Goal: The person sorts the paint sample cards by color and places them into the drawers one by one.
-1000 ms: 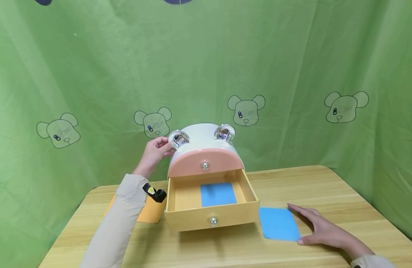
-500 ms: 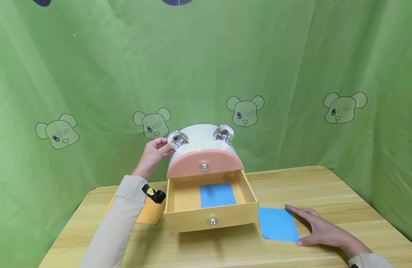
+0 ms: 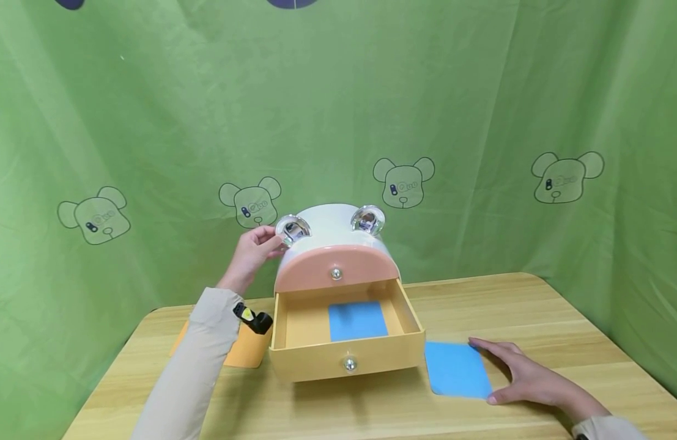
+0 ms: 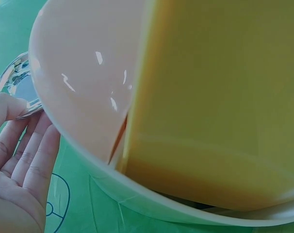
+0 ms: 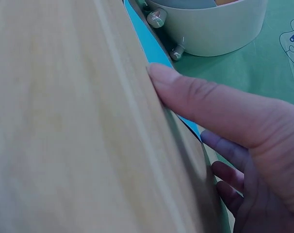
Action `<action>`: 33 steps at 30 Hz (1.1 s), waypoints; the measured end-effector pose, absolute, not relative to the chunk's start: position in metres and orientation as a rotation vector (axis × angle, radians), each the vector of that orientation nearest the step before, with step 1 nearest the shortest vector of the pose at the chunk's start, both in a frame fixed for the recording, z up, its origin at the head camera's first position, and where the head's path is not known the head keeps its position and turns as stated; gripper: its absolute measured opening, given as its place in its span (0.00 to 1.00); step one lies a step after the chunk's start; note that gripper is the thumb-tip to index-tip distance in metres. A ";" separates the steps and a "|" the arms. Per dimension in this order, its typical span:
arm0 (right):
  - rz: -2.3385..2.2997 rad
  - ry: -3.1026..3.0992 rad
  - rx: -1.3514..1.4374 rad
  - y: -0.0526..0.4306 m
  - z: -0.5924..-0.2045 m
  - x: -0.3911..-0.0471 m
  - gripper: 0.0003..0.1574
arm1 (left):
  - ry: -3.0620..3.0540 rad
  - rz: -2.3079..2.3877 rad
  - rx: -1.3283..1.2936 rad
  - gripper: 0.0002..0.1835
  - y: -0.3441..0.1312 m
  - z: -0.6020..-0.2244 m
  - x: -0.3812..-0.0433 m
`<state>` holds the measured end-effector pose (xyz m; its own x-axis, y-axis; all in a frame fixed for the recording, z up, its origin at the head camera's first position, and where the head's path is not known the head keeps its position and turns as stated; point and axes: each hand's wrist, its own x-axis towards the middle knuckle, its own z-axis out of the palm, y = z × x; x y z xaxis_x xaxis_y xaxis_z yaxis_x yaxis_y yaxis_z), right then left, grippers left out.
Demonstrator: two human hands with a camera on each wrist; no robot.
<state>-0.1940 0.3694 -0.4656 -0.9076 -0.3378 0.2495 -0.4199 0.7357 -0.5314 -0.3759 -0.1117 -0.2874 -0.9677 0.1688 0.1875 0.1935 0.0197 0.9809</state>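
Observation:
A small storage box with a white domed top, a peach front and two mirror-like round ears stands on the table. Its yellow lower drawer is pulled out, with a blue square sheet lying in it. My left hand pinches the box's left silver ear between thumb and fingers; the left wrist view shows this ear too. My right hand rests on the table with thumb and forefinger spread, fingertips at two corners of another blue sheet.
An orange sheet lies left of the drawer, partly hidden by the left forearm. The upper peach compartment is closed, with a clear knob. Behind the wooden table hangs a green curtain with bear-head prints.

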 end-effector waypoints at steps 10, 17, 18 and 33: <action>0.914 -2.778 0.653 0.368 -0.468 -0.198 0.56 | -2.228 -2.151 -0.411 0.09 -0.111 -0.287 -0.376; 0.890 -2.748 0.725 0.364 -0.467 -0.200 0.56 | -2.226 -2.148 -0.408 0.08 -0.111 -0.287 -0.376; 0.884 -2.747 0.726 0.363 -0.467 -0.201 0.56 | -2.226 -2.148 -0.410 0.08 -0.111 -0.287 -0.376; 1.077 -2.781 0.665 0.361 -0.462 -0.201 0.58 | -2.223 -2.154 -0.411 0.08 -0.112 -0.286 -0.374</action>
<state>-0.2008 0.3609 -0.4620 -0.9017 -0.3652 0.2316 -0.4259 0.6573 -0.6217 -0.3743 -0.1119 -0.2863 -0.9651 0.1747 0.1950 0.2003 0.0136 0.9796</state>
